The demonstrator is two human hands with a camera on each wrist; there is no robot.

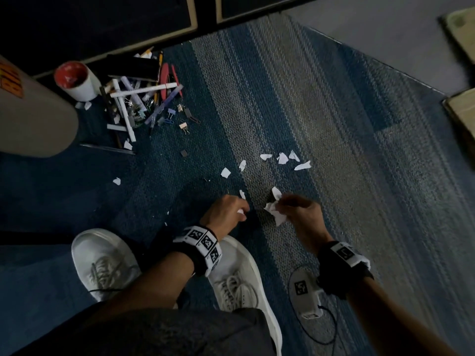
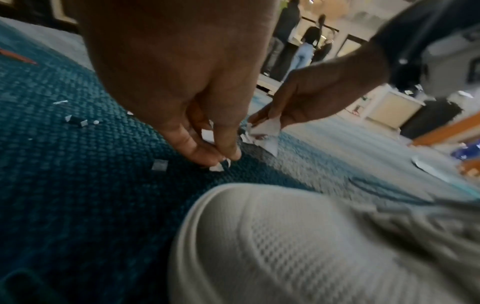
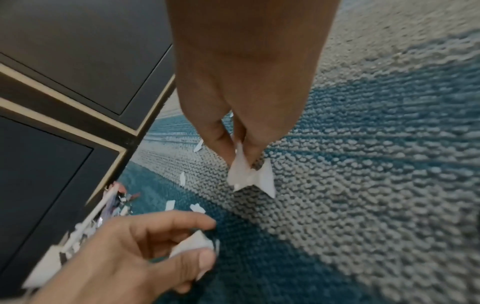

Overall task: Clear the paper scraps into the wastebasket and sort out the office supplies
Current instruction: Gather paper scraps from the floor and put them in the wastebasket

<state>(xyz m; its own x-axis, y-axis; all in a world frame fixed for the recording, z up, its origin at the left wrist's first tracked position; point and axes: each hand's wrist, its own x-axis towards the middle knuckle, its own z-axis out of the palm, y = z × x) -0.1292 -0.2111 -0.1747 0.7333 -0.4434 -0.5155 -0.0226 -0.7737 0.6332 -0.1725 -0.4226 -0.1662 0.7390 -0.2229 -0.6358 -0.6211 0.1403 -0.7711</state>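
Torn white paper scraps (image 1: 282,158) lie scattered on the blue-grey carpet. My left hand (image 1: 243,210) hovers low over the carpet and pinches a small scrap (image 2: 217,168) between thumb and fingers, seen from the right wrist as a white piece (image 3: 194,244). Just to its right, my right hand (image 1: 276,205) pinches a crumpled bunch of scraps (image 3: 249,176) at the fingertips. One scrap (image 1: 242,194) lies just ahead of the left hand. A pile of pens, markers and binder clips (image 1: 144,98) sits far left beside a white cup with a red inside (image 1: 75,79).
A beige rounded bin-like object (image 1: 33,119) stands at the left edge. Dark cabinet fronts (image 1: 128,21) run along the back. My white shoes (image 1: 102,260) are below the hands; a small white device with a cable (image 1: 307,294) lies right. Cardboard boxes (image 1: 462,111) sit far right.
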